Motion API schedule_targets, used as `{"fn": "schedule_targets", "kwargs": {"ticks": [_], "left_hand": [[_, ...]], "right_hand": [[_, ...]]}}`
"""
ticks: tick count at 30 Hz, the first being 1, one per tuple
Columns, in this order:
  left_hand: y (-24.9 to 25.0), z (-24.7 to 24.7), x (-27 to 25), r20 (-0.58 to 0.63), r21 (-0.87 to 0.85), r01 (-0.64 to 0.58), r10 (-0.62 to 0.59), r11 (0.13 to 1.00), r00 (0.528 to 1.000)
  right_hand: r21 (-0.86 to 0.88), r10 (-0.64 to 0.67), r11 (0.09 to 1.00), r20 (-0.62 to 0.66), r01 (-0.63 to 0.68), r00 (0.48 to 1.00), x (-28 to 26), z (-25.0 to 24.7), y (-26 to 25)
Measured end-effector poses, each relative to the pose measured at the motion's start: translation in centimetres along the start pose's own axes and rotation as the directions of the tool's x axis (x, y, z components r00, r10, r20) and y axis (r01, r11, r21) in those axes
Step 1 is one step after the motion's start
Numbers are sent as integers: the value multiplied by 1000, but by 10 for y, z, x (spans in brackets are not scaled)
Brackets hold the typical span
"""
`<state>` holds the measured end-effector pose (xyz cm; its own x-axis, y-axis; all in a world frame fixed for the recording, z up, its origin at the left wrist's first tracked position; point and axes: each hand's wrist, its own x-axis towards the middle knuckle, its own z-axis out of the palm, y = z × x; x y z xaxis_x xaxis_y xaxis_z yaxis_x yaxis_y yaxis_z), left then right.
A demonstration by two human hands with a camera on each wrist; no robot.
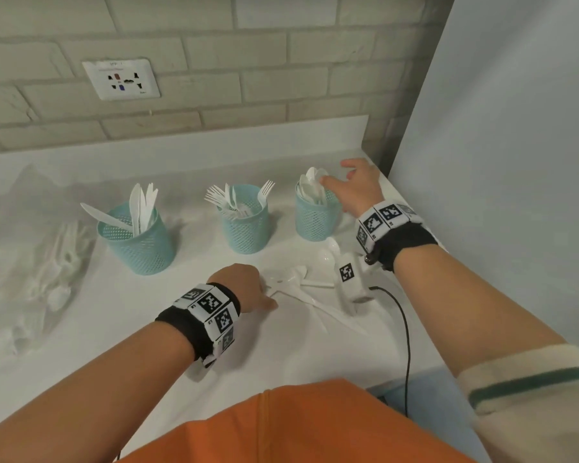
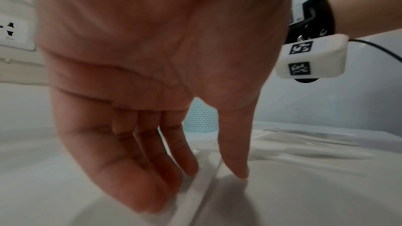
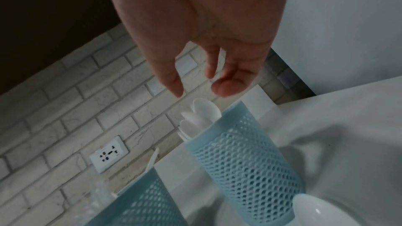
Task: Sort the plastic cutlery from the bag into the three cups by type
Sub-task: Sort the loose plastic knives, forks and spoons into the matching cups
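- My right hand (image 1: 355, 188) hovers over the spoon cup (image 1: 316, 213) near the worktop's (image 1: 114, 329) right edge, close to the side wall (image 1: 515, 162); its grip is apart, holding nothing.
- My left hand (image 1: 244, 285) reaches down, fingers (image 2: 187, 161) straight, touching a white piece in the loose cutlery (image 1: 301, 279) before the cups; I cannot tell its type.
- Knife cup (image 1: 137, 242) left, fork cup (image 1: 244, 225) middle; the pieces stand upright, heads up.
- The clear bag (image 1: 47, 262) lies far left.
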<state>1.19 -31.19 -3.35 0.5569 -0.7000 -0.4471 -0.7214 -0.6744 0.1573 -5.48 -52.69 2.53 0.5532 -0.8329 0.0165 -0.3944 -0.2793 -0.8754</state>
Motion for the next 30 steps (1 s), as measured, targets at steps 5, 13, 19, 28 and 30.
{"fn": "schedule_targets", "kwargs": {"ticks": [5,13,19,28,30], "left_hand": [[4,6,-5,-53,-79,-13,9,997,999],[12,10,-16,-56,-176,-38,29,984,998],[17,14,-24,-30,-281,-18,10,960,999],[4,15,-36,12,-232,-18,21,973,1000],[1,16,-39,8,-229,-14,17,973,1000]], "right_hand": [[-275,-65,955,176,113,982,-61,-6,2],[-663,195,716,490,218,850,-131,25,43],[-645,183,747,434,162,882,-135,37,50],[-578,133,799,440,166,888,-130,37,50],[-614,125,764,444,199,887,-128,41,48]]}}
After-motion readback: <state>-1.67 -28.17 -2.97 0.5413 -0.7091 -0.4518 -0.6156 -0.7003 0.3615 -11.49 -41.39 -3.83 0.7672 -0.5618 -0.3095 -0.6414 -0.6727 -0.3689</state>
